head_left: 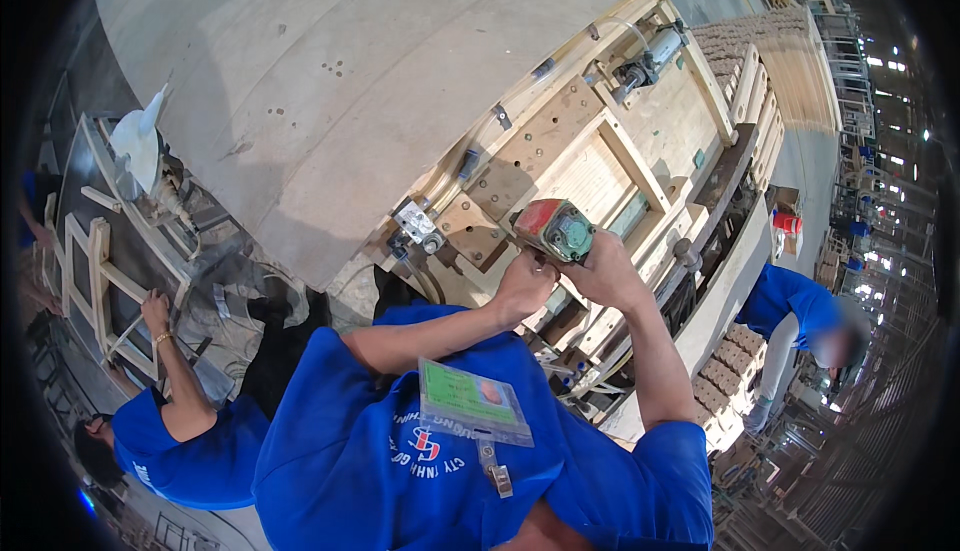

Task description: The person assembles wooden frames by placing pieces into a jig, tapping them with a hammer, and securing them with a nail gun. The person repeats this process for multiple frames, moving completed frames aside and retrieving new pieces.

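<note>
A red and green nail gun (556, 230) is in my right hand (605, 273), whose fingers wrap round it over the near part of the wooden jig (515, 179). Close against the tool's near left side, my left hand (526, 287) has its fingers curled in; what they hold is hidden. A pale wooden frame (636, 166) lies in the jig just beyond the tool. At the jig's left end sits a metal clamp cylinder (418, 227), and another air cylinder (655, 56) is mounted at its far end.
Stacked wooden pieces (775, 61) stand beyond the jig, with more blocks (725, 381) at the right. A co-worker in blue (195, 446) works at the left beside wooden frame parts (100, 261). Another person (795, 311) bends over at the right. Hoses run across the floor.
</note>
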Demonstrator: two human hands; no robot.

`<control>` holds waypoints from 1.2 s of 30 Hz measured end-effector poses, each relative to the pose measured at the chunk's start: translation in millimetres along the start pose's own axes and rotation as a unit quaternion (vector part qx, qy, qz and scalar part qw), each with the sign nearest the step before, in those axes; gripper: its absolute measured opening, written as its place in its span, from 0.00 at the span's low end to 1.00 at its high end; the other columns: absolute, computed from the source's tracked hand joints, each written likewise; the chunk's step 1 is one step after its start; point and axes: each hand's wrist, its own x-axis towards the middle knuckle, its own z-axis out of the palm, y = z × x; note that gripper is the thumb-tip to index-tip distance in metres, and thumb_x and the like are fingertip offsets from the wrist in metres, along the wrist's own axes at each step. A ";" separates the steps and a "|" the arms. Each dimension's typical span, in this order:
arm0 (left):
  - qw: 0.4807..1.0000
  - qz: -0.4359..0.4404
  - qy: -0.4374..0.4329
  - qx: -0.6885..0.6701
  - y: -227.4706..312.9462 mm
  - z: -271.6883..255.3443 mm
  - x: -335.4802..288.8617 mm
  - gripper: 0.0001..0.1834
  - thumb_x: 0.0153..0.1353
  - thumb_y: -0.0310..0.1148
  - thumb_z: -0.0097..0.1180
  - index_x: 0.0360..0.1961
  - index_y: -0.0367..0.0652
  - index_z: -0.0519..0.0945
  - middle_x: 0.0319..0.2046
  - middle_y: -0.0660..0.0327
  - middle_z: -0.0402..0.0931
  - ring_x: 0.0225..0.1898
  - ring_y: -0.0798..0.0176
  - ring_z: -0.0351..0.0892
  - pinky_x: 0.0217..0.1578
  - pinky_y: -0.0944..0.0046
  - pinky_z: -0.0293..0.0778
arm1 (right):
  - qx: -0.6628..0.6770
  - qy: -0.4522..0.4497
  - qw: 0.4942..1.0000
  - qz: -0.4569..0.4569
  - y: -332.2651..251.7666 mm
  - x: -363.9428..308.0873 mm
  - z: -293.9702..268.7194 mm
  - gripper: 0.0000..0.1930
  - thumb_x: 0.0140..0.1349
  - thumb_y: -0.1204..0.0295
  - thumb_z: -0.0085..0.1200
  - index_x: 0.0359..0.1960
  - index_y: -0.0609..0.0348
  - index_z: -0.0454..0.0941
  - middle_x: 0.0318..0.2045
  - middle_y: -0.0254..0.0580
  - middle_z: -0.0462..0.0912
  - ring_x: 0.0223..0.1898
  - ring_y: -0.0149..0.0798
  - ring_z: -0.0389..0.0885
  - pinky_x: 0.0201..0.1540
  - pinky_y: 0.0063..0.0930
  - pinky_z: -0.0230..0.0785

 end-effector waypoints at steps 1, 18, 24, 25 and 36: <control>1.000 0.011 0.002 -0.016 1.4 0.5 -2.0 0.16 0.78 0.23 0.47 0.62 0.28 0.75 0.53 0.54 0.83 0.50 0.63 0.83 0.52 0.60 0.80 | -0.010 0.004 1.000 -0.004 0.3 -0.7 1.7 0.21 0.55 0.74 0.72 0.50 0.68 0.82 0.41 0.63 0.89 0.48 0.63 0.89 0.53 0.47 0.80; 0.782 0.415 0.043 0.462 145.0 -56.3 -80.5 0.14 0.68 0.30 0.65 0.52 0.39 0.86 0.45 0.49 0.88 0.47 0.42 0.88 0.49 0.50 0.82 | 0.528 0.331 0.773 0.120 62.3 -201.9 0.2 0.19 0.76 0.70 0.58 0.62 0.69 0.78 0.47 0.46 0.89 0.24 0.28 0.79 0.26 0.25 0.76; 0.895 0.238 0.001 0.376 128.0 -104.5 -63.7 0.15 0.79 0.36 0.55 0.52 0.35 0.86 0.38 0.51 0.91 0.41 0.56 0.91 0.46 0.60 0.81 | 0.275 0.442 0.797 0.306 177.8 -310.4 23.7 0.17 0.74 0.66 0.62 0.56 0.64 0.80 0.40 0.42 0.87 0.25 0.31 0.80 0.30 0.35 0.77; 0.893 0.229 -0.012 0.388 127.2 -97.0 -70.4 0.16 0.80 0.37 0.53 0.51 0.35 0.86 0.37 0.51 0.91 0.40 0.58 0.92 0.45 0.61 0.81 | 0.169 0.427 0.793 0.401 197.9 -317.5 30.7 0.15 0.71 0.67 0.62 0.52 0.65 0.80 0.40 0.50 0.86 0.31 0.44 0.85 0.38 0.44 0.79; 0.778 0.288 -0.021 0.559 118.5 -73.3 -75.8 0.14 0.77 0.36 0.59 0.47 0.33 0.87 0.30 0.52 0.89 0.30 0.65 0.90 0.32 0.65 0.80 | -0.130 0.498 0.714 0.475 311.4 -326.7 124.2 0.38 0.68 0.70 0.62 0.78 0.63 0.60 0.67 0.58 0.72 0.61 0.66 0.79 0.58 0.57 0.76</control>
